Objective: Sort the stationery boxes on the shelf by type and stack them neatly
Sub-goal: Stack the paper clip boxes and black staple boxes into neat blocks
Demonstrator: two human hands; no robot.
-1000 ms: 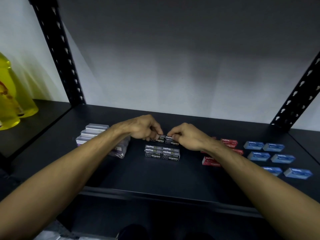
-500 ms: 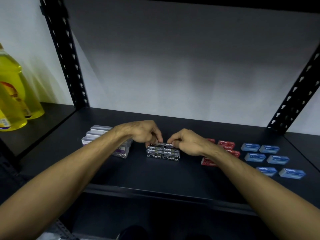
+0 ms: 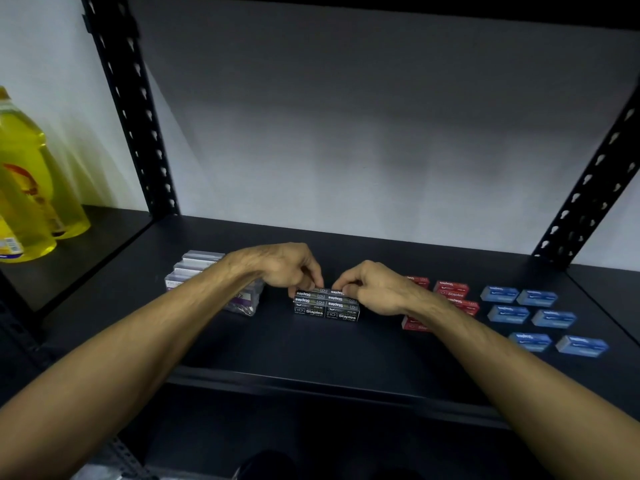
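Dark shelf [image 3: 242,344]: top pair of black staple boxes [image 3: 325,304], held above the stack a second ago, now sits on it mid-shelf; left hand [image 3: 280,268] and right hand [image 3: 375,289] pinch its ends. Black stack nearly finished.

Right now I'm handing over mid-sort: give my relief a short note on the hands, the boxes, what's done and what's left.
Left hand and right hand each pinch an end of the top row of the black boxes, stacked mid-shelf.
Clear boxes are grouped left, partly behind the left arm.
Red boxes lie right of centre, partly hidden; blue boxes lie singly at far right.
Done: black stack nearly squared.
Left: stack red and blue.
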